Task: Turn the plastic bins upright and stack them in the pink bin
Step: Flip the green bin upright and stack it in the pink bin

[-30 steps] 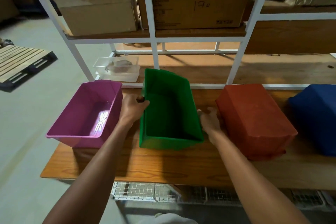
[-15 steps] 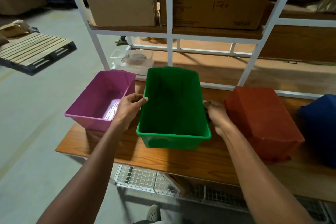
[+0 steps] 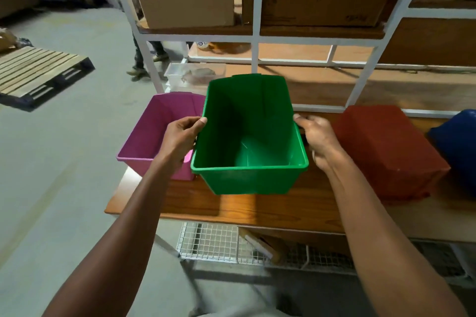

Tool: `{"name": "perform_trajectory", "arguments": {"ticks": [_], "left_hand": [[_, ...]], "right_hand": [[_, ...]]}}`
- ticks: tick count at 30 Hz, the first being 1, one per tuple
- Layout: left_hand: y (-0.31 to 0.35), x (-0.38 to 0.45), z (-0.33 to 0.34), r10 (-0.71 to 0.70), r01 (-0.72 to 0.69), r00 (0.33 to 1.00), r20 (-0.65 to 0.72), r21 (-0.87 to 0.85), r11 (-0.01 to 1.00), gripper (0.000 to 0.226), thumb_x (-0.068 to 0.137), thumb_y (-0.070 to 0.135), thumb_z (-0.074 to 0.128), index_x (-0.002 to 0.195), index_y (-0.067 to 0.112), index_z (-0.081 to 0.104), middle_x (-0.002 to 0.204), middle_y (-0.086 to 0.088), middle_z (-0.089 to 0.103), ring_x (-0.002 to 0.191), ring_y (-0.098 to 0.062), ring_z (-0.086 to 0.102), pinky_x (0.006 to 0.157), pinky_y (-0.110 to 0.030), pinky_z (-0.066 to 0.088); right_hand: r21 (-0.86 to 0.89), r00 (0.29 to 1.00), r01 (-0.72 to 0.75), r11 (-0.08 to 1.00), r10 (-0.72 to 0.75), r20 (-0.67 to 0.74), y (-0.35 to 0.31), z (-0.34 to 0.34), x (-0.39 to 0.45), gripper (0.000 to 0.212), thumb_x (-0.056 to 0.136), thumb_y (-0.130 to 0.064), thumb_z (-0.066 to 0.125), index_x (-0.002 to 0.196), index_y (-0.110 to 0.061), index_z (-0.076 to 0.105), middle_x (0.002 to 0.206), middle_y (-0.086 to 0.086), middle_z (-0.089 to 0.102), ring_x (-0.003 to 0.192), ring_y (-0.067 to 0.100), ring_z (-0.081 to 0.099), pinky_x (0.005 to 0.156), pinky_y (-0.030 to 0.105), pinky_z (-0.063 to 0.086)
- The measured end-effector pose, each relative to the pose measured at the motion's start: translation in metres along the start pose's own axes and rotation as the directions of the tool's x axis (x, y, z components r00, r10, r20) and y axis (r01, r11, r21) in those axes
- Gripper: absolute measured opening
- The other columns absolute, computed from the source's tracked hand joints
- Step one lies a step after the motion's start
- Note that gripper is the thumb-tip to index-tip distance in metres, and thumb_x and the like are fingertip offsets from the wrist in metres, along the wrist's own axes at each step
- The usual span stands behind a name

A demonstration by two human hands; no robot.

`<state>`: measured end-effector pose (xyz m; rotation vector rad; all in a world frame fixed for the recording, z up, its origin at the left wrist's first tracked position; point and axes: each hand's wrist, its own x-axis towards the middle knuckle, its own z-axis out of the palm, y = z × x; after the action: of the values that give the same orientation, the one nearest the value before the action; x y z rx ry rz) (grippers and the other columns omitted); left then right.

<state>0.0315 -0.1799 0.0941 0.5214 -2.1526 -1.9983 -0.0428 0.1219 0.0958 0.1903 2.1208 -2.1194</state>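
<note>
My left hand [image 3: 180, 136] and right hand [image 3: 315, 137] grip the green bin [image 3: 247, 136]; it could snag the pink bin [image 3: 157, 131] rim to its left.

A green bin [image 3: 249, 136] sits open side up at the centre, with the left hand [image 3: 180, 136] gripping its rim at 9 o'clock and the right hand [image 3: 315, 136] gripping the rim at 3 o'clock. A pink bin [image 3: 154, 134], also upright, stands just beside it at 9 o'clock. At 3 o'clock a red bin [image 3: 386, 152] lies upside down on the wooden table [image 3: 257, 210], a blue bin [image 3: 458, 141] beyond it.
</note>
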Motion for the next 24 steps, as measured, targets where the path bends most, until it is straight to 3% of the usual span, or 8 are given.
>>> {"name": "perform_trajectory", "arguments": {"ticks": [5, 8, 10, 12, 15, 18, 20, 24], "left_hand": [[0.006, 0.007, -0.063, -0.006, 0.01, 0.997, 0.08, -0.054, 0.998, 0.028, 0.104, 0.029, 0.064, 0.121, 0.011, 0.077, 0.107, -0.014, 0.081, 0.089, -0.026, 0.073, 0.067, -0.033, 0.061], [0.012, 0.009, -0.097, -0.024, 0.033, 0.994, 0.107, -0.086, 0.996, 0.026, 0.105, 0.029, 0.063, 0.117, 0.013, 0.079, 0.094, -0.009, 0.08, 0.079, -0.021, 0.072, 0.062, -0.031, 0.062], [0.014, 0.015, -0.117, -0.037, 0.052, 0.991, 0.125, -0.119, 0.992, 0.025, 0.105, 0.029, 0.063, 0.113, 0.013, 0.081, 0.1, -0.016, 0.08, 0.087, -0.03, 0.071, 0.08, -0.046, 0.063], [0.015, 0.023, -0.134, -0.046, 0.063, 0.992, 0.119, -0.142, 0.988, 0.024, 0.104, 0.028, 0.064, 0.112, 0.012, 0.081, 0.109, -0.022, 0.078, 0.096, -0.036, 0.067, 0.097, -0.06, 0.055], [0.017, 0.035, -0.15, -0.059, 0.074, 0.995, 0.086, -0.187, 0.98, 0.022, 0.103, 0.025, 0.065, 0.11, 0.012, 0.081, 0.116, -0.027, 0.076, 0.098, -0.038, 0.066, 0.101, -0.063, 0.054], [0.02, 0.045, -0.158, -0.038, 0.05, 0.997, 0.07, -0.177, 0.983, 0.02, 0.103, 0.025, 0.065, 0.105, 0.015, 0.082, 0.116, -0.025, 0.076, 0.084, -0.034, 0.067, 0.076, -0.044, 0.064], [0.022, 0.054, -0.162, -0.027, 0.039, 0.997, 0.069, -0.182, 0.983, 0.019, 0.104, 0.021, 0.063, 0.103, 0.015, 0.081, 0.109, -0.022, 0.076, 0.069, -0.021, 0.066, 0.058, -0.029, 0.062], [0.026, 0.073, -0.17, -0.019, 0.029, 0.998, 0.06, -0.18, 0.983, 0.02, 0.107, 0.022, 0.06, 0.104, 0.016, 0.079, 0.101, -0.011, 0.076, 0.066, -0.015, 0.062, 0.051, -0.022, 0.055]], "right_hand": [[0.014, 0.998, 0.041, 0.999, -0.04, -0.051, 0.003, 0.058, -0.013, 0.019, 0.1, -0.019, 0.066, 0.085, -0.013, 0.075, 0.089, 0.002, 0.081, 0.09, 0.022, 0.072, 0.092, 0.046, 0.055], [0.005, 0.997, 0.04, 0.999, -0.04, -0.064, -0.001, 0.087, -0.022, 0.016, 0.1, -0.021, 0.066, 0.089, -0.014, 0.076, 0.097, 0.003, 0.081, 0.098, 0.023, 0.073, 0.1, 0.048, 0.054], [0.009, 0.997, 0.042, 0.999, -0.042, -0.068, -0.005, 0.106, -0.026, 0.016, 0.1, -0.023, 0.067, 0.091, -0.014, 0.077, 0.102, 0.005, 0.081, 0.105, 0.027, 0.073, 0.103, 0.05, 0.055], [0.014, 0.997, 0.052, 0.999, -0.051, -0.065, -0.009, 0.125, -0.027, 0.018, 0.099, -0.023, 0.068, 0.087, -0.013, 0.076, 0.101, 0.006, 0.081, 0.105, 0.029, 0.073, 0.103, 0.053, 0.054], [0.031, 0.997, 0.055, 0.998, -0.053, -0.049, -0.015, 0.148, -0.025, 0.019, 0.1, -0.02, 0.066, 0.085, -0.012, 0.075, 0.096, 0.006, 0.08, 0.095, 0.025, 0.071, 0.102, 0.054, 0.054], [0.029, 0.997, 0.067, 0.997, -0.065, -0.042, -0.022, 0.162, -0.017, 0.019, 0.101, -0.019, 0.066, 0.084, -0.016, 0.075, 0.095, 0.004, 0.078, 0.096, 0.024, 0.069, 0.102, 0.051, 0.054], [0.02, 0.996, 0.081, 0.997, -0.08, -0.038, -0.025, 0.169, -0.008, 0.019, 0.1, -0.019, 0.066, 0.084, -0.017, 0.075, 0.094, 0.003, 0.077, 0.096, 0.023, 0.068, 0.102, 0.05, 0.054], [0.012, 0.998, 0.066, 0.998, -0.066, -0.004, -0.025, 0.183, 0.012, 0.021, 0.1, -0.021, 0.067, 0.083, -0.019, 0.077, 0.091, -0.001, 0.077, 0.094, 0.022, 0.067, 0.087, 0.04, 0.052]]}}
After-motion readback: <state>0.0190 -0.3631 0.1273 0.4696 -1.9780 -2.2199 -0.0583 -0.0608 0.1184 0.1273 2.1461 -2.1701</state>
